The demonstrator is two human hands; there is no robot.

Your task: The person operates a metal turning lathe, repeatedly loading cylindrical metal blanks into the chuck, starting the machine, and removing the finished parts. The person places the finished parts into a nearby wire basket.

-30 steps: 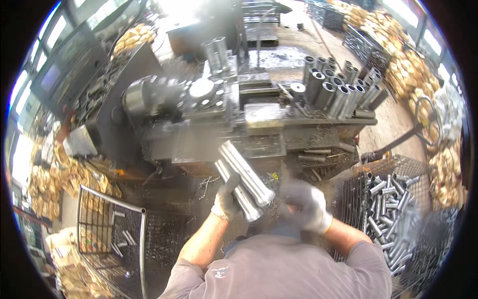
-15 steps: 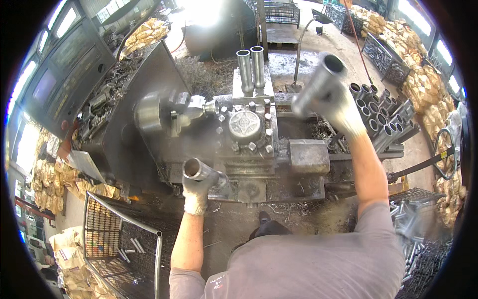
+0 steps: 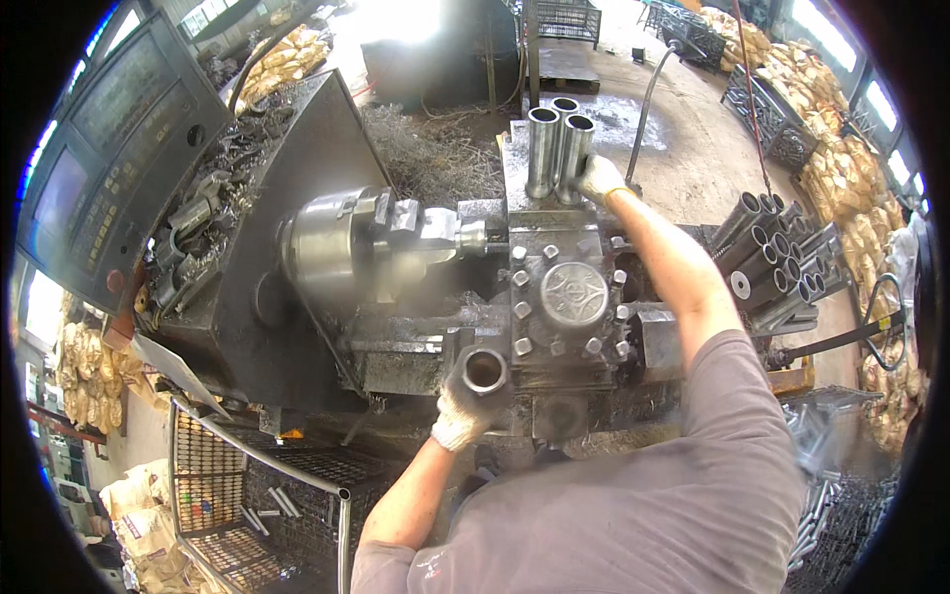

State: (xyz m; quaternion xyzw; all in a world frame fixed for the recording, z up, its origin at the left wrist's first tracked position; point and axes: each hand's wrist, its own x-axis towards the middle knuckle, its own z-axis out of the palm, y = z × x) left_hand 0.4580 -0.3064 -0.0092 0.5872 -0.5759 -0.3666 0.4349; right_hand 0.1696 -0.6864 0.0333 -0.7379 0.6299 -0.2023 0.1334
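My gloved left hand (image 3: 461, 420) is closed round a short, thick-walled metal tube (image 3: 485, 370), its open end facing up, in front of the lathe's tool post (image 3: 574, 295). Behind the tool post, my gloved right hand (image 3: 600, 180) grips the right side of a shiny steel tube (image 3: 574, 158). That tube stands upright on a flat metal block, close beside two similar steel tubes (image 3: 542, 153). To the left, the lathe chuck (image 3: 332, 240) has its jaws toward the tool post; whether they clamp a part is unclear through the blur.
Stacked steel tubes (image 3: 757, 247) lie at the right. A wire basket (image 3: 213, 465) with a few rods stands at lower left. A control panel (image 3: 109, 148) and a chip-covered ledge (image 3: 213, 198) are on the left. A bent metal pipe (image 3: 648, 109) rises behind the lathe.
My right hand has carried its tube left and set it beside the two standing ones. My left hand has moved right with its tube, nearer the tool post. The view has shifted.
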